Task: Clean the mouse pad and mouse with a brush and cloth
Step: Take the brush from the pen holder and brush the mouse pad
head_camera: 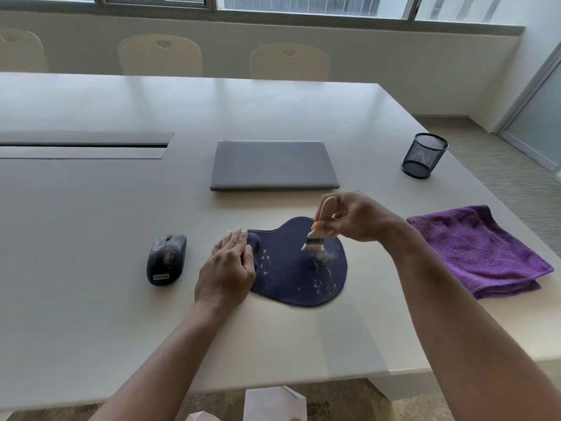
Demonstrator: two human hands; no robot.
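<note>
On the bench (91, 299) I note the dark mouse pad (291, 287) near the front edge with pale crumbs across its right half, the purple cloth (473, 250) folded well to its right, and the mouse (166, 259), also speckled, lying apart to its left. My left hand (226, 268) lies flat with straight fingers pressing the pad's left end, and my right hand (353, 218) grips the brush (317, 235) by its wooden handle, bristles blurred at the pad surface. Risks, in my judgement: strokes toward the right could scatter crumbs onto the cloth, and a slack left hand could let the pad slide.
</note>
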